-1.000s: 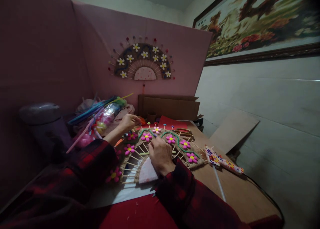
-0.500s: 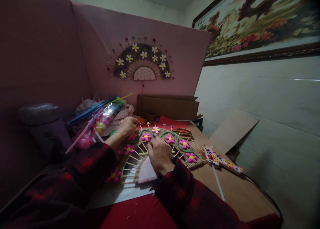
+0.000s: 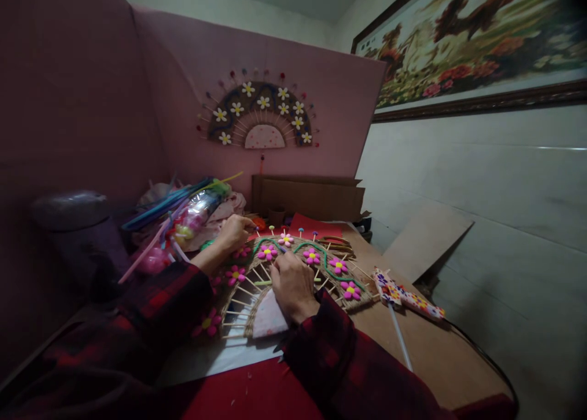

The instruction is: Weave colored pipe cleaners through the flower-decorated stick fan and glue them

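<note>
A half-round fan of twine and thin sticks (image 3: 328,279) lies on the table, trimmed with pink flowers (image 3: 312,256) and a wavy green strip (image 3: 326,262). At its upper left edge, my left hand (image 3: 235,233) pinches at a stick with a small dark ball (image 3: 257,228). Over the fan's middle my right hand (image 3: 294,285) is closed, its fingertips beside a small purple piece (image 3: 282,249); what lies inside it is hidden. A pale yellow-green stick (image 3: 263,283) shows on both sides of this hand. Below is the fan's pale half-round centre (image 3: 268,318).
A flower-patterned glue gun (image 3: 406,294) with a clear glue stick and cord lies at right. Pipe cleaners and bagged pompoms (image 3: 183,224) pile up at left beside a dark canister (image 3: 82,243). Cardboard (image 3: 307,198) stands behind. A similar fan (image 3: 263,114) hangs on the pink panel.
Both hands stay nearly where they were. My left fingertips remain at the ball-tipped stick; the view shifts only slightly.
</note>
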A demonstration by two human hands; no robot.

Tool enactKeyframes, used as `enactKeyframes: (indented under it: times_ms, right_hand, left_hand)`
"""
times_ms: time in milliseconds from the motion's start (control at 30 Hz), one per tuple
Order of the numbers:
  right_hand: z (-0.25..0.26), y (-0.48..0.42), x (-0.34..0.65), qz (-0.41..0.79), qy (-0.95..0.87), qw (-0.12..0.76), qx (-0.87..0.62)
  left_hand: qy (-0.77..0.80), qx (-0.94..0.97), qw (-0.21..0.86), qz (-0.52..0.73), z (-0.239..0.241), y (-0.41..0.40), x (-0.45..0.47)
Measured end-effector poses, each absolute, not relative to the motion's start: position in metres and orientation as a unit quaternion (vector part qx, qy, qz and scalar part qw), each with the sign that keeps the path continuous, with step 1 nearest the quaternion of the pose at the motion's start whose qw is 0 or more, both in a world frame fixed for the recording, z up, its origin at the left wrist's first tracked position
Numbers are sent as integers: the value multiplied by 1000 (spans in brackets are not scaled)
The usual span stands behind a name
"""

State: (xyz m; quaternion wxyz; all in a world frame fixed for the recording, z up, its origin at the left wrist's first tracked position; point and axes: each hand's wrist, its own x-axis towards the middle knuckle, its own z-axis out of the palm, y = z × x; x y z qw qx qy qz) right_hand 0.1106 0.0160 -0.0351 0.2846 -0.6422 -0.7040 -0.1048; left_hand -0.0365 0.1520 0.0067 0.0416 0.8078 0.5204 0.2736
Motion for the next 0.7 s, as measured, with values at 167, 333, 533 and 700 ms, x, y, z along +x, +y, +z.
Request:
enactKeyframes:
  times_ms: [167, 333, 533, 700]
  right_hand:
    - [-35, 16, 111, -104, -705, 282, -643]
    - [-35, 17, 110, -103, -704, 285, -643]
    - [-34, 16, 110, -97, -707, 280, -642]
    - [-35, 17, 110, -109, -707, 285, -638]
  left_hand:
    - [510, 812, 40, 280, 4, 155, -37]
    - [501, 816, 37, 285, 4, 155, -37]
    - [496, 817, 39, 291, 5, 155, -38]
    - [503, 812, 42, 292, 7, 152, -37]
